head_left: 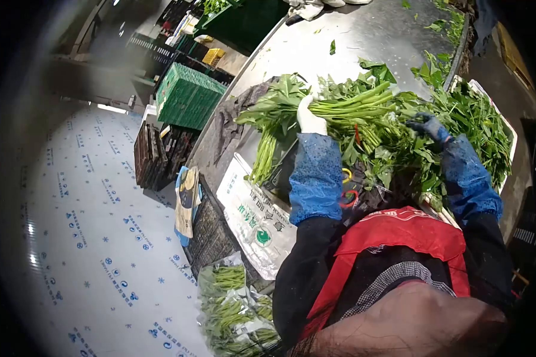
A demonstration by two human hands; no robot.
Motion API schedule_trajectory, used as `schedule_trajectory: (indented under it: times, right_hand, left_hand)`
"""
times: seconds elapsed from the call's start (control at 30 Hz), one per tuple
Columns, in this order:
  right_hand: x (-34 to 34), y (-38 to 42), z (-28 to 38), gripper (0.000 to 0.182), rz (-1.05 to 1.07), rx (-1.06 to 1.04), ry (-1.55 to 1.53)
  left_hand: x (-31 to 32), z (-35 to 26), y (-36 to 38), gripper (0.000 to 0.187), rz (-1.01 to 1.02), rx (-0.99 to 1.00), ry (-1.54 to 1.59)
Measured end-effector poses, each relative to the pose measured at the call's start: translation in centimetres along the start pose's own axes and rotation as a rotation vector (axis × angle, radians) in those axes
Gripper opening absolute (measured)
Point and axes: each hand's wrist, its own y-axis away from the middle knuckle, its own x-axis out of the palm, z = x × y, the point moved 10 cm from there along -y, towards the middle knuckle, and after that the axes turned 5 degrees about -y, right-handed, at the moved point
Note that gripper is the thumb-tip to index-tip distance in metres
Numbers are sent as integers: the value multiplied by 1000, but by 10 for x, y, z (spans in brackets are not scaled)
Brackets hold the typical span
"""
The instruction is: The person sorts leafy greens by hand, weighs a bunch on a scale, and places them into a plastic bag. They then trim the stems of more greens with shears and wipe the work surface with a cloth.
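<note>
My left hand (311, 115), in a white glove with a blue sleeve, is closed around a bunch of leafy green stems (363, 107) above the metal table (304, 50). The stems point to the right, and more stems and leaves hang down to the left of the hand. My right hand (429, 126), in a dark glove, is at the leaves of a large pile of greens (473, 122); its fingers are partly lost among the leaves, and what they hold, if anything, cannot be made out. Red and yellow rings (348, 199) lie near my left sleeve.
A printed white sack (259, 223) hangs at the near table edge. Bagged greens (229, 303) lie below it, beside a dark crate (211, 238). Green stacked crates (187, 95) stand at the left, with a dark green bin (244, 27) behind. White gloves (309, 9) lie at the table's far end.
</note>
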Motion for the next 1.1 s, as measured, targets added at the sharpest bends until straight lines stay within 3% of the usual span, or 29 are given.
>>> schedule_trajectory:
  times: [0.07,0.13,0.17,0.2,0.23,0.27,0.33,0.37,0.4,0.47,0.5,0.57,0.63,0.7,0.73,0.77,0.8,0.87,0.9,0.93,0.97,1.0,1.03,1.07,1.1]
  right_hand:
    - [-47,13,-6,34,-197,139,171]
    - [-96,16,-39,36,-226,215,259]
    - [-138,-5,-74,39,-228,88,364]
    - [-160,0,-87,41,-242,122,393]
    - [-179,12,-90,44,-260,158,424]
    - [-186,16,-94,57,-195,200,452]
    - [-207,22,-100,65,-222,177,487]
    - [-212,17,-99,73,-231,141,555]
    - [-219,12,-99,82,-242,105,624]
    - [-214,6,-96,79,-334,65,651]
    - [-180,14,-58,75,-357,-20,815]
    - [-128,8,-36,71,-300,-23,854]
    - [-60,14,2,69,-216,1,683]
    - [-17,-7,-5,66,-75,-160,620]
    - [1,-11,-6,66,-59,-139,688]
    - [22,-15,-4,65,-41,-118,754]
    - [41,-20,-2,64,-22,-129,787]
    - [66,-39,-19,67,-17,-177,867]
    - [84,-42,-16,68,16,-156,864]
    - [104,-44,-11,70,49,-135,861]
    - [123,-52,-16,81,21,-248,904]
    - [138,-53,-14,86,12,-195,964]
    - [152,-54,-13,92,5,-143,1023]
    - [163,-57,-11,102,-96,-236,1149]
    - [163,-57,-6,103,-108,-147,1177]
  left_hand:
    - [-20,-47,-3,8,-37,2,-74]
    - [-34,-98,-5,8,16,57,-216]
    - [-51,-118,-18,8,30,46,-288]
    - [-40,-155,6,7,-54,156,-466]
    - [-40,-160,11,7,-65,-31,-418]
    - [-54,-191,0,10,-103,139,-646]
    - [-89,-211,-17,12,-170,58,-926]
    - [-127,-250,-66,17,-183,430,-1364]
    - [-130,-257,-67,22,-279,444,-1591]
    - [-120,-243,-58,60,-335,387,-1896]
    - [-115,-235,-54,82,-359,357,-2047]
    - [-138,-208,-40,128,-519,6,-2047]
    - [-165,-169,-37,133,-485,-167,-2189]
    - [-202,-136,-51,132,-418,-133,-2081]
    - [-206,-126,-53,130,-412,-150,-2088]
    - [-203,-131,-41,129,-440,-273,-2103]
    - [-204,-134,-45,130,-375,-124,-2097]
    - [-181,-153,-34,129,-476,3,-2256]
    - [-172,-161,-30,120,-550,121,-2298]
    - [-157,-163,-27,112,-500,303,-2288]
    - [-141,-164,-21,105,-448,484,-2267]
    - [-127,-163,-15,78,-342,696,-2117]
    - [-108,-155,-2,68,-241,832,-2005]
    - [-89,-142,14,58,-141,959,-1886]
    - [-73,-129,27,44,-72,935,-1753]
